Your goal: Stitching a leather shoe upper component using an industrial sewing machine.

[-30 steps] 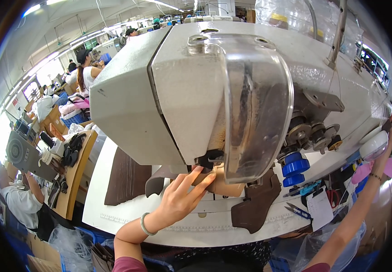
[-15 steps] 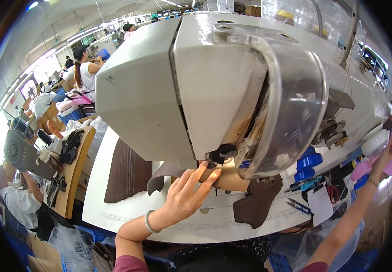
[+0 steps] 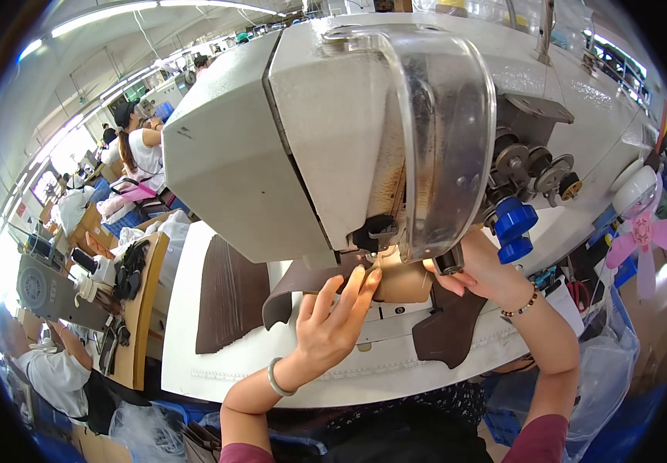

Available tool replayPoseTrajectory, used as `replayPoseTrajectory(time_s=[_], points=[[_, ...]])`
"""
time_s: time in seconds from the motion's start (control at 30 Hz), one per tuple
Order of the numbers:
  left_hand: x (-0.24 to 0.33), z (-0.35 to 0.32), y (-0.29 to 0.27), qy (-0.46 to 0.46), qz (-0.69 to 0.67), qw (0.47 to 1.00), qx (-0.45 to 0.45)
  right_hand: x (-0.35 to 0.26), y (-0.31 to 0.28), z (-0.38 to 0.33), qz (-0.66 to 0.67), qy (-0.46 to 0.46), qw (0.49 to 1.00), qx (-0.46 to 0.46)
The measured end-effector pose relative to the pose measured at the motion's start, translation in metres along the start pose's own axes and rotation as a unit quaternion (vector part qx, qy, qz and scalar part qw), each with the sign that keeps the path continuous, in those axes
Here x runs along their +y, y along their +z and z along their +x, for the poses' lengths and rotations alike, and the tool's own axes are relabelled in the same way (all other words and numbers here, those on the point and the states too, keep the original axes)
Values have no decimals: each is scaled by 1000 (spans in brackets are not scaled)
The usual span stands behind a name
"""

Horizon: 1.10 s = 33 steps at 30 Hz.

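My left hand (image 3: 332,324), with a pale bangle at its wrist, lies with fingers stretched out on a dark brown sheet piece (image 3: 303,284) below the sewing machine head (image 3: 272,147). Its fingertips press beside the needle area, at the left edge of a tan piece (image 3: 404,284). At that piece's right end is my right hand (image 3: 496,272), wearing a beaded bracelet. Its fingers are bent together and partly covered by the dark cylinder (image 3: 449,260) under the clear guard (image 3: 453,147); what they hold, if anything, is hidden.
Striped dark brown pieces (image 3: 229,297) lie left on the white table (image 3: 287,386); another brown piece (image 3: 451,328) lies right of centre. Blue knobs (image 3: 515,220) jut from the machine. A pink fan (image 3: 642,231) and red-handled scissors (image 3: 578,293) are at right. Co-workers sit at left.
My right hand has come from beside the pink fan at far right to the tan piece under the machine. My left hand stays on the brown piece. The whole view has shifted.
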<state>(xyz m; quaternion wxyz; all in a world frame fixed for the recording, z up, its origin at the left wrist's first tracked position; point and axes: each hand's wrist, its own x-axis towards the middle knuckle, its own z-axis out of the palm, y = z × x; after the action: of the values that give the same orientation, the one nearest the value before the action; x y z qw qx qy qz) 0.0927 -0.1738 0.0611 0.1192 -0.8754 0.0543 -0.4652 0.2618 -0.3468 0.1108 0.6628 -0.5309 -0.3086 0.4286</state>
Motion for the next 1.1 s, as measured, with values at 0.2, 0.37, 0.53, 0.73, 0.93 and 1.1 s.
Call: replayPoseTrajectory(time_s=[0.2, 0.37, 0.53, 0.73, 0.93, 1.1], points=[[-12, 1, -1, 29, -28, 999, 6, -1, 22, 6, 41, -30, 996, 76], [-18, -2, 4, 31, -129, 991, -26, 13, 24, 4, -12, -67, 993, 94], [-24, 1, 2, 58, -143, 988, -16, 31, 23, -15, -423, -266, 840, 211], [-27, -5, 9, 58, -180, 982, -13, 42, 42, -26, -650, -460, 592, 128], [-34, -6, 23, 100, -206, 973, 38, 62, 20, 5, -653, -565, 498, 85], [-39, -4, 25, 136, -202, 968, 65, 72, 19, 11, -617, -595, 502, 119]])
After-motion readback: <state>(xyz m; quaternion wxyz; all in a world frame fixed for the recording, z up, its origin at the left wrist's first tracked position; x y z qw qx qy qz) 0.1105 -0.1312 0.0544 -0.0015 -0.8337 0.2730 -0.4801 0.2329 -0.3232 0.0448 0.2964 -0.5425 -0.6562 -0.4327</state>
